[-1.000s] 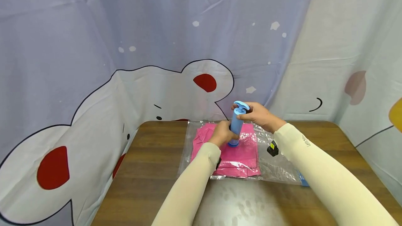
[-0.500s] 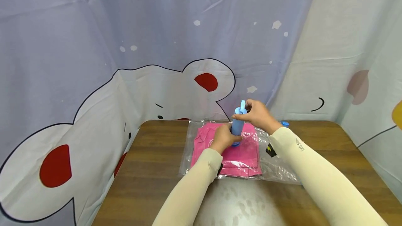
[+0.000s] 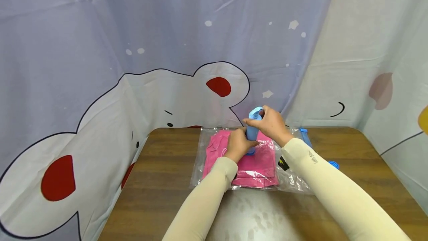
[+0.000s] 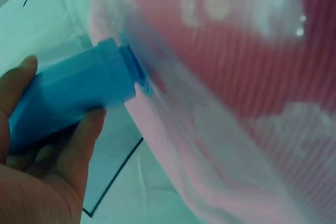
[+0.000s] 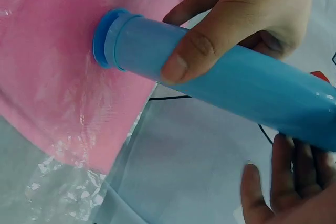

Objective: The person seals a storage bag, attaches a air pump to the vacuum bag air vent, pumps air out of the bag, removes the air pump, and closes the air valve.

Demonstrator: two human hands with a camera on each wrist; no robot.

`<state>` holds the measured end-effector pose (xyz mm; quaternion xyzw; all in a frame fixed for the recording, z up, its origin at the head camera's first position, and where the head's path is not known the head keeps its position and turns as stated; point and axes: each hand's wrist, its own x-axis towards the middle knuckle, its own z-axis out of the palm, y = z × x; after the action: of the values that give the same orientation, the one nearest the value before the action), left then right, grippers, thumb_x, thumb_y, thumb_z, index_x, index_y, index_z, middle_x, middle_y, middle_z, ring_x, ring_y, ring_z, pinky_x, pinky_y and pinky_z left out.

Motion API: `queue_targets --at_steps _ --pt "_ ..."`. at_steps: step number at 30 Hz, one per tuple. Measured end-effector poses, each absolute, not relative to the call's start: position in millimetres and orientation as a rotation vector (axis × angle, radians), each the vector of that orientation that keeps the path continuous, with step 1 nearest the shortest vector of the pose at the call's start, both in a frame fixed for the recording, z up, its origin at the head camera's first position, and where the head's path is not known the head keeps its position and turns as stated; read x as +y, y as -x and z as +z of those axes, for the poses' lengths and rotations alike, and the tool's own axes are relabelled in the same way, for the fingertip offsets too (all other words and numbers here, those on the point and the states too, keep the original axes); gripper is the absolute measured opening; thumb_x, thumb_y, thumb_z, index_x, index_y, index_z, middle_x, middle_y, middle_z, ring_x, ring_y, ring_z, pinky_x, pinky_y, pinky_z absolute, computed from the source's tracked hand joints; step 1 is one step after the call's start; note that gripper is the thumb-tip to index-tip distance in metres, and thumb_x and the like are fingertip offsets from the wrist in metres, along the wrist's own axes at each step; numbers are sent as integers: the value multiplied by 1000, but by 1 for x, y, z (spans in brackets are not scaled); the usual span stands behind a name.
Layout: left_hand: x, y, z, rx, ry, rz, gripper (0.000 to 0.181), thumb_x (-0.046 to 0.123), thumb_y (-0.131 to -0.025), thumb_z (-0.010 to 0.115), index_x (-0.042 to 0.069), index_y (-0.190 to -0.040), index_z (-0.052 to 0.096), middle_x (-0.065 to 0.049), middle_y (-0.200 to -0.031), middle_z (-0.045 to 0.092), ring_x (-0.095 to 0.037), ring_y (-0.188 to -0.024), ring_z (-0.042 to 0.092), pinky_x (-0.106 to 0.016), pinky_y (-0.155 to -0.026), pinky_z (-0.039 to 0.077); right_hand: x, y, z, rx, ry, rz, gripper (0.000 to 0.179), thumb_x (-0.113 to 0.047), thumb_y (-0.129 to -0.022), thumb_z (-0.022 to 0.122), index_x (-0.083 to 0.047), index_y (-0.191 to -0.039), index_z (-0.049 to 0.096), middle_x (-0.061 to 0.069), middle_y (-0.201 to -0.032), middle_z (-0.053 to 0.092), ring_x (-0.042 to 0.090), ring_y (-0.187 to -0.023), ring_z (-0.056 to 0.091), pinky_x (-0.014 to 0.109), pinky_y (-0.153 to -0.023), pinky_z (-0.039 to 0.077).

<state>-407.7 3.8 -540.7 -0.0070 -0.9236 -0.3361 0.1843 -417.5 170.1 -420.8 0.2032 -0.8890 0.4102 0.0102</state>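
Note:
A light-blue hand pump [image 3: 252, 133] stands on the valve of a clear plastic storage bag [image 3: 294, 181], over a folded pink shirt [image 3: 260, 174] inside it. My left hand [image 3: 239, 144] grips the pump's barrel low down, fingers and thumb round it. Up at the pump's top, my right hand [image 3: 269, 124] holds the handle end, its thumb across the upper barrel. From the right wrist view, the pump's blue base ring [image 5: 107, 38] meets the bag at a slant, and the handle lies out of frame. The left wrist view shows the pump's collar [image 4: 118, 69] against the plastic.
A wooden table [image 3: 160, 181] carries the bag, with a printed curtain [image 3: 167, 29] hanging behind it. On the right lie a blue round cap [image 3: 333, 164] and the bag's blue sealing edge [image 3: 305, 137], partly behind the right forearm.
The pump's handle has turned about its axis, and the right hand has shifted slightly left with it. The blue cap has come into sight beside the right sleeve. The left hand keeps its grip.

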Motion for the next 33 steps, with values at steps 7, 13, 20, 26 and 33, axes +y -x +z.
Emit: queue_targets --at_steps 7,13,20,26,33 --pt "-10 436 -553 -2802 18 -1077 49 21 -75 102 11 -120 84 -3 -110 87 -19 -100 82 -37 -90 69 185 424 -420 -2729 -967 1915 63 -22 -106 80 1 -158 53 22 -154 65 29 -144 62 40 -121 50" --pt "-15 434 -538 -2903 -19 -1172 54 12 -77 101 8 -127 82 -5 -114 87 -19 -103 82 -38 -93 70 191 431 -413 -2721 -1112 1941 52 -6 -105 78 7 -153 61 12 -135 79 5 -116 72 23 -105 61" --pt "-20 450 -574 -2885 -5 -1142 53 24 -78 102 7 -125 83 -1 -106 87 -8 -88 78 -28 -87 67 191 430 -413 -2748 -962 1617 38 -23 -97 92 -2 -118 68 0 -102 79 8 -93 71 26 -83 59" --pt "-1 407 -552 -2761 -34 -1056 53 33 -84 101 5 -125 82 -7 -109 88 -20 -95 82 -38 -88 69 183 423 -423 -2746 -726 1319 53 -46 -91 96 -8 -103 61 11 -105 76 21 -87 61 31 -73 51" --pt "27 373 -502 -2587 -69 -937 63 35 -82 104 7 -132 78 -14 -117 86 -34 -110 83 -49 -98 67 175 416 -426 -2701 -622 1230 58 -49 -90 96 -7 -106 59 12 -98 71 25 -84 61 34 -71 49"
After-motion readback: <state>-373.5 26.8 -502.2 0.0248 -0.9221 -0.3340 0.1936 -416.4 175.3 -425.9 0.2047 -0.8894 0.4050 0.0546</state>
